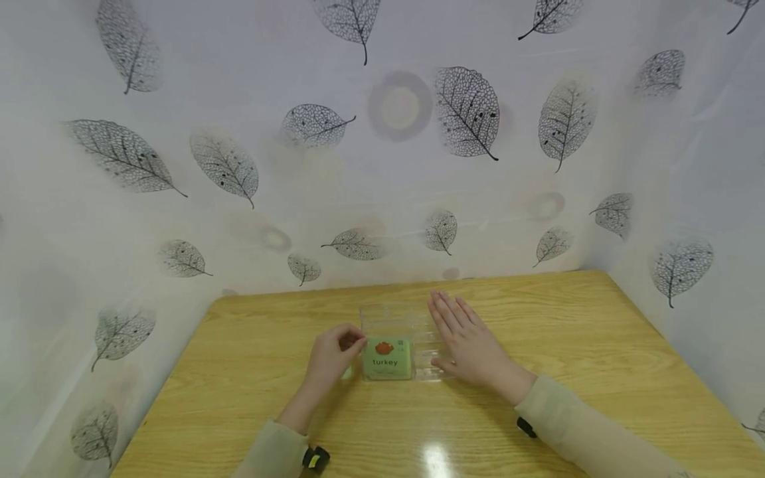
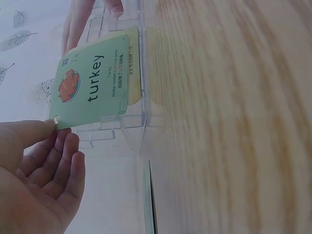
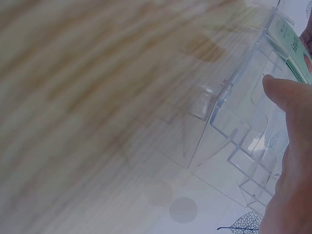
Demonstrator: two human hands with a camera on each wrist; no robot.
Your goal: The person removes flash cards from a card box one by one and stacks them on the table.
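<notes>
A green flash card (image 1: 387,355) printed "turkey", with a picture of a roast turkey, sits at the left of a clear plastic box (image 1: 382,312). My left hand (image 1: 335,352) pinches one corner of it between thumb and index finger, the other fingers loosely curled, as the left wrist view shows. Behind this card (image 2: 92,83) another card with a yellowish strip (image 2: 133,68) shows inside the box. Fingers straight, my right hand (image 1: 472,342) rests along the box's right side, its thumb (image 3: 280,90) at the divided clear compartments.
On the wooden table (image 1: 239,398), a thin green-edged card (image 2: 150,200) lies left of the box, partly hidden by my left hand in the head view. A leaf-patterned white curtain (image 1: 269,179) surrounds the table's back and sides.
</notes>
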